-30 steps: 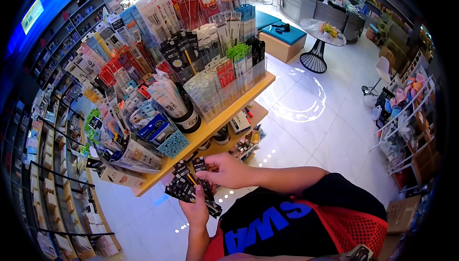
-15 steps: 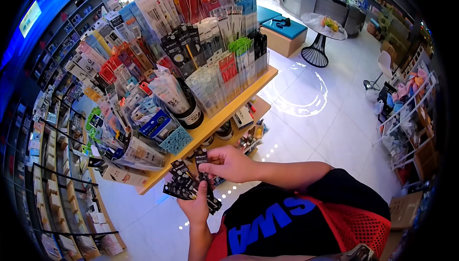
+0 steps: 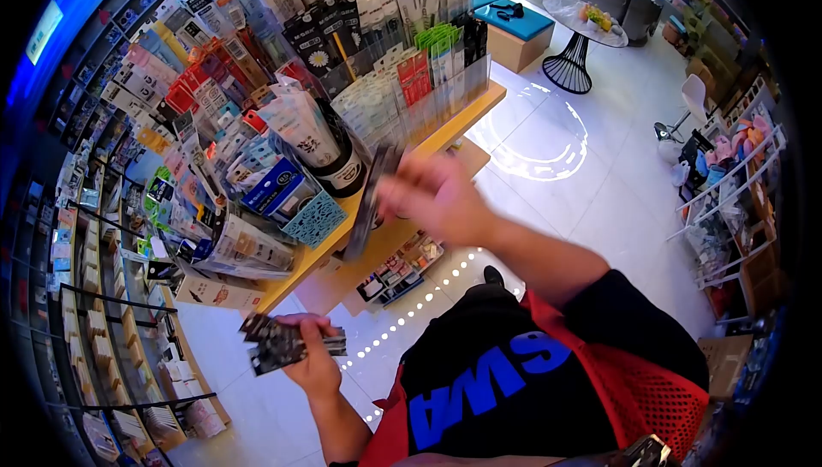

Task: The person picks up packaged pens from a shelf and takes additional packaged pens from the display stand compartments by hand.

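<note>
Head view: one dark packet (image 3: pixel 368 210) tilts steeply in front of the wooden shelf's (image 3: pixel 462 123) edge, its long axis running from lower left to upper right. The blurred right hand (image 3: pixel 435 196) grasps it, forearm slanting up and leftward. Lower down, the left hand (image 3: pixel 313 362) clutches black packets (image 3: pixel 274 345), ends pointing left, thumb on top.

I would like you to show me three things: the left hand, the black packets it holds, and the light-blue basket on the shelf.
Left hand (image 3: pixel 315 366): head view, on the middle of the hand.
Black packets (image 3: pixel 276 345): head view, on the bundle's faces.
Light-blue basket (image 3: pixel 315 220): head view, on its patterned wall.
</note>
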The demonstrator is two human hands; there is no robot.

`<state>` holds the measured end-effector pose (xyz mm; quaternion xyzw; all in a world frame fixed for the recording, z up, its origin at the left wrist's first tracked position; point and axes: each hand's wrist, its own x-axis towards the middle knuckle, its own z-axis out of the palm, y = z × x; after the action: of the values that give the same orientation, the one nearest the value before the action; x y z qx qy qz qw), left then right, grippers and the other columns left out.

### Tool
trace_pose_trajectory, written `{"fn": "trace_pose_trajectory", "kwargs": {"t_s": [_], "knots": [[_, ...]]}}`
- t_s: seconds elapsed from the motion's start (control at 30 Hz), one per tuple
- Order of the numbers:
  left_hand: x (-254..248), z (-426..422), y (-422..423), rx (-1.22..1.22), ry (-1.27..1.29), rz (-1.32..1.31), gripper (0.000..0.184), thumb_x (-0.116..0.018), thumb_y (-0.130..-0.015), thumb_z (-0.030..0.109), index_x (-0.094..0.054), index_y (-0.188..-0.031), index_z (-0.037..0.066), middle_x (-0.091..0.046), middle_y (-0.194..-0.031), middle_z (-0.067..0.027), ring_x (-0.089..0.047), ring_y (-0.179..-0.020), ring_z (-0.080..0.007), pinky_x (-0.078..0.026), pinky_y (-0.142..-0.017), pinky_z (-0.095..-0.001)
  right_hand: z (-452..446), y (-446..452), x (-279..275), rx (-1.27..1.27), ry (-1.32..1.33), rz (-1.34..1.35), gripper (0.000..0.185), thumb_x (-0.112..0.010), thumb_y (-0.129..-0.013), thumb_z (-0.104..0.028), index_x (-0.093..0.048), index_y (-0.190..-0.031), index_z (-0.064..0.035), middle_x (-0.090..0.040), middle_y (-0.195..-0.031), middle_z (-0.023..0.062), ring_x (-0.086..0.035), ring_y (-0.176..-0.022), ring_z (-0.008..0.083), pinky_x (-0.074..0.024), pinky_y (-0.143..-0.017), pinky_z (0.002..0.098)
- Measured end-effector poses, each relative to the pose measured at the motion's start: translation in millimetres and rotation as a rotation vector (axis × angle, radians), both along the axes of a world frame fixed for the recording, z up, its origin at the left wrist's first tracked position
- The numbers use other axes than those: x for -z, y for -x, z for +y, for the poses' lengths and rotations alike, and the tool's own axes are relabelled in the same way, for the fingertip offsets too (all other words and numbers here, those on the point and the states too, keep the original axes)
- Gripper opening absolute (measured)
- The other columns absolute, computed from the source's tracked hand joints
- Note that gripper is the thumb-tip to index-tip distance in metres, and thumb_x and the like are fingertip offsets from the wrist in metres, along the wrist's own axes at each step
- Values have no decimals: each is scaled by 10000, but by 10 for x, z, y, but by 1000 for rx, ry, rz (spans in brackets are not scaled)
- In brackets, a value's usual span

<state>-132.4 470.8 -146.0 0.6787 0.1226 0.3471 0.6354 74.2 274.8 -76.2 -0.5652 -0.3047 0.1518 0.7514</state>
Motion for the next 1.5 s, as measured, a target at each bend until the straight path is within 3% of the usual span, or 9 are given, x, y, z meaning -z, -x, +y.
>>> {"fn": "trace_pose_trajectory", "kwargs": {"t_s": [0.23, 0.3, 0.4, 0.7, 0.8, 0.9, 1.1, 1.3, 1.5], "knots": [[-980, -148, 427, 900, 361, -481, 265, -644, -954, 113, -452, -1138, 115, -440, -633, -11, -354, -464, -145, -328, -445, -331, -93, -1028, -915, 314, -235, -532, 182, -685, -975, -134, -665, -1125, -32, -732, -940, 50, -666, -784, 97, -545, -708, 255], [-1193, -127, 349, 1268, 426, -479, 177, -660, -962, 310, -665, -1067, 168, -686, -905, -82, -646, -729, -220, -526, -620, -371, -9, -1215, -998, 367, -231, -636, 180, -682, -977, -140, -666, -1116, -27, -727, -925, 43, -667, -799, 95, -543, -714, 254], [-1298, -365, 499, 950, 314, -513, 284, -635, -991, 398, -648, -1132, 152, -688, -862, -108, -634, -675, -255, -519, -591, -434, 97, -1166, -1370, 281, -217, -436, 42, -629, -1005, -59, -613, -1009, -20, -644, -895, -6, -626, -797, 65, -513, -717, 227], [-1214, -526, 328, 1132, 413, -608, 354, -570, -1002, 451, -652, -1143, 137, -686, -908, -144, -630, -672, -297, -520, -571, -449, 186, -1477, -1217, 451, -125, -778, 181, -681, -977, -177, -679, -1074, -23, -718, -884, 36, -665, -791, 99, -534, -705, 268], [-1163, -799, 496, 742, 488, -589, 354, -554, -1007, 440, -651, -1120, 120, -674, -895, -145, -626, -664, -306, -525, -565, -457, 184, -1573, -1324, 440, -129, -837, 199, -697, -958, -184, -681, -1061, -15, -722, -874, 59, -673, -783, 117, -537, -708, 284], [-1259, -880, 394, 791, 381, -534, 353, -548, -1008, 442, -652, -1090, 115, -667, -896, -143, -624, -667, -309, -532, -576, -465, 226, -1502, -1339, 434, 37, -875, 231, -714, -923, -192, -697, -1034, 10, -730, -871, 121, -704, -769, 209, -544, -729, 343], [-1334, -777, -163, 1322, 438, -555, 207, -634, -991, 348, -633, -1049, 150, -652, -759, -64, -567, -564, -218, -509, -590, -415, 284, -1547, -1183, 501, 386, -1130, 174, -675, -902, -144, -695, -999, -1, -681, -956, 180, -693, -883, 346, -563, -779, 430], [-1429, -1050, -484, 1097, 594, -525, 155, -626, -963, 135, -563, -1104, 142, -528, -634, 6, -447, -477, -102, -402, -492, -275, 322, -1371, -1126, 452, 719, -1318, 168, -663, -890, -178, -621, -939, -23, -602, -1003, 159, -668, -947, 325, -572, -775, 414], [-1100, -1219, -577, 618, 785, -386, 182, -623, -980, 219, -541, -1130, 158, -499, -749, 2, -436, -565, -111, -356, -508, -292, -378, -756, -1467, 503, -132, -1760, 217, -649, -834, -282, -555, -817, -86, -514, -769, 29, -554, -745, 194, -467, -620, 328]]}}
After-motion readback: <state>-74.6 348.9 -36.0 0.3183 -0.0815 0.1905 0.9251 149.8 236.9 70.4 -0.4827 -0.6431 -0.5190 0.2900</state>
